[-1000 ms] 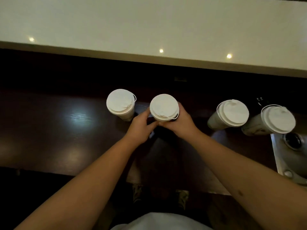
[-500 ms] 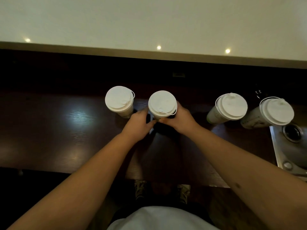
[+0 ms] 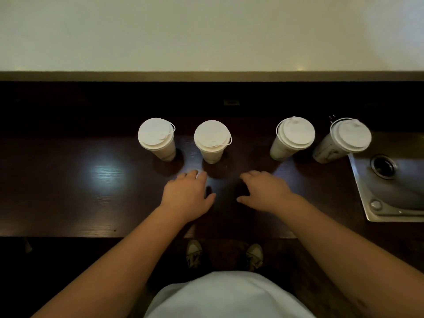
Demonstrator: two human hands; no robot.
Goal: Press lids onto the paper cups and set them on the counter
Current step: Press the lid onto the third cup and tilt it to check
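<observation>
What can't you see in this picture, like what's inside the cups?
- Inside the four cups: head view, white lids cover them.
- Print on the far right cup: too small and dim.
- Sink: cut off by the right edge.
- Fingertips of the left hand and right hand: lost in shadow on the dark counter.

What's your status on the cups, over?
Left hand and right hand open, holding nothing, near the counter. Four cups lidded, upright in a row. Nothing in the way; sink at right.
</observation>
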